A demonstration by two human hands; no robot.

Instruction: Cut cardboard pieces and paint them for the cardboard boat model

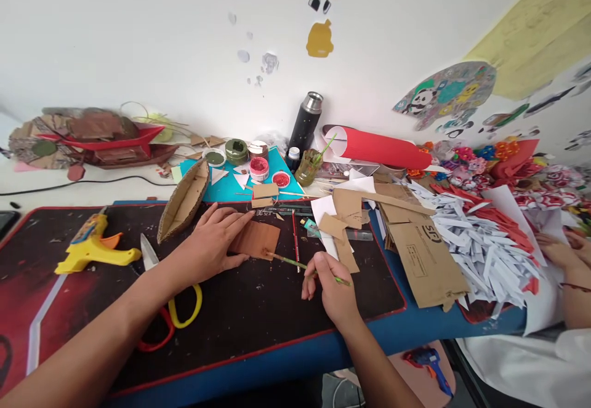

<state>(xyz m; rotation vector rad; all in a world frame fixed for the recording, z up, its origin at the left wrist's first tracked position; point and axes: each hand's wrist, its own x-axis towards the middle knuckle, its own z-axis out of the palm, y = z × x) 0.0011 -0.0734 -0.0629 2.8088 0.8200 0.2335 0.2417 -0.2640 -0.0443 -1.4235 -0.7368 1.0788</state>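
Note:
My right hand (329, 285) is closed around a green-handled paintbrush (295, 263). The brush tip touches a brown-painted piece of cardboard (257, 240) lying flat on the dark mat. My left hand (216, 240) rests at the cardboard's left side, fingers stretched out along its upper edge and thumb near the lower edge. Just behind the left hand is a boat-shaped cardboard piece (184, 200). Scissors (183, 316) with red and yellow handles lie partly under the left forearm. A red pencil (295, 240) is between the painted cardboard and my right hand.
Open paint jars (259, 168), a cup of murky liquid (308, 169) and a black thermos (305, 119) stand behind. A yellow glue gun (95, 249) lies left. Cardboard scraps (346, 208) and a heap of folded paper pieces (471, 245) lie right, near another person's hands (563, 254).

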